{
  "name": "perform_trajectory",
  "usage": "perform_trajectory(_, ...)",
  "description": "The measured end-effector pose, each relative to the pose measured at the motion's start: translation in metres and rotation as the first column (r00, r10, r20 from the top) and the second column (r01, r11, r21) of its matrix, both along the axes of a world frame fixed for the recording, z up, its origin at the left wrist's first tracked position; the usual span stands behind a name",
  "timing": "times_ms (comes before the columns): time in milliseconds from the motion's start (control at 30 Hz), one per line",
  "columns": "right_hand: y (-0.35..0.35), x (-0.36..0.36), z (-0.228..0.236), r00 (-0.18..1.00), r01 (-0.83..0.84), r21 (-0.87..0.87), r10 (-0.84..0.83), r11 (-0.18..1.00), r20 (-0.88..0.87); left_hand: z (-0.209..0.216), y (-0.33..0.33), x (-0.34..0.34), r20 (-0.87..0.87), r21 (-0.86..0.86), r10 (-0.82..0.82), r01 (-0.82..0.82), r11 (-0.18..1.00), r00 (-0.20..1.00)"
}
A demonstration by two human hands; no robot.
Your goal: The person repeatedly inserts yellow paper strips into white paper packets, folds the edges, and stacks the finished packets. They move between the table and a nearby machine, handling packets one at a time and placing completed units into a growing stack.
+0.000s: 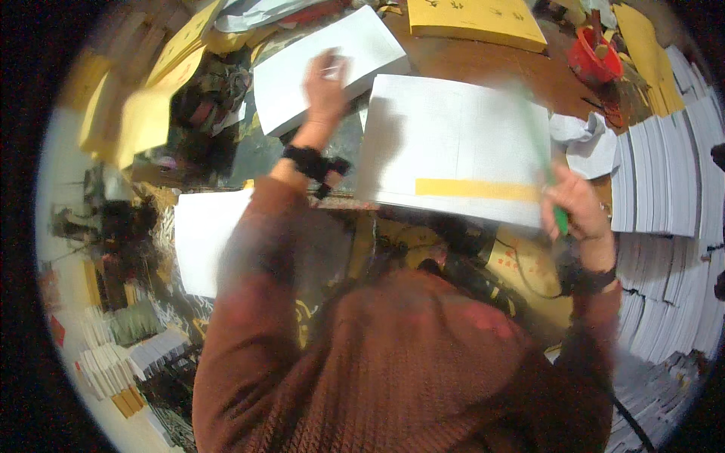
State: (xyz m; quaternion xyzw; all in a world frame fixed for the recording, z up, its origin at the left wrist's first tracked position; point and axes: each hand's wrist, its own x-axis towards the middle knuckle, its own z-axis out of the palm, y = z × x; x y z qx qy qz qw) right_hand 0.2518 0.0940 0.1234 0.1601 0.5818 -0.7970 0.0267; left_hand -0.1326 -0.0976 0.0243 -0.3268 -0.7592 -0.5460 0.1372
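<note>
My left hand (pixel 325 89) is over a thick white paper stack (pixel 370 45) at the far middle. Its fingers are curled and blurred, and whatever lies between them is too smeared to name. In my right hand (pixel 580 202) is a long, thin green tool (pixel 560 219), its far end blurred over the paper. That hand is closed round the near end, at the right edge of a second white paper stack (pixel 453 128). A yellow strip (pixel 476 189) lies along the near side of this stack's top.
A yellow printed stack (pixel 476 26) lies at the back, with a red container (pixel 595 57) to its right. Crumpled white paper (pixel 593 143) sits beside tall paper piles (pixel 664 174) on the right. More white paper (pixel 208 241) and yellow sheets (pixel 147 124) are at the left.
</note>
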Motion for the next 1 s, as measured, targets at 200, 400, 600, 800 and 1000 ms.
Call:
perform_trajectory(200, 0.033, -0.139, 0.051, 0.996, -0.025, 0.496, 0.064, 0.868, -0.062, -0.031, -0.134, -0.137, 0.367, -0.596, 0.605, -0.321, 0.736, 0.707)
perform_trajectory(400, 0.063, -0.31, -0.032, 0.95, -0.24, 0.878, 0.285, 0.414, 0.125, -0.076, -0.153, -0.152, 0.929, -0.135, 0.174, -0.138, 0.981, 0.327)
perform_trajectory(600, 0.051, -0.379, -0.087, 0.89, -0.422, 0.719, 0.103, 0.552, 0.444, -0.058, -0.137, -0.153, 0.953, 0.051, -0.024, -0.082, 0.995, 0.303)
perform_trajectory(800, 0.024, -0.371, -0.067, 0.921, -0.379, 0.694, 0.176, 0.612, 0.347, -0.068, -0.14, -0.167, 0.925, 0.213, -0.208, 0.018, 0.977, 0.318)
perform_trajectory(1000, 0.006, -0.402, -0.037, 0.963, -0.224, 0.492, 0.114, 0.841, 0.244, -0.036, -0.137, -0.171, 0.884, -0.031, 0.012, 0.033, 0.999, 0.468)
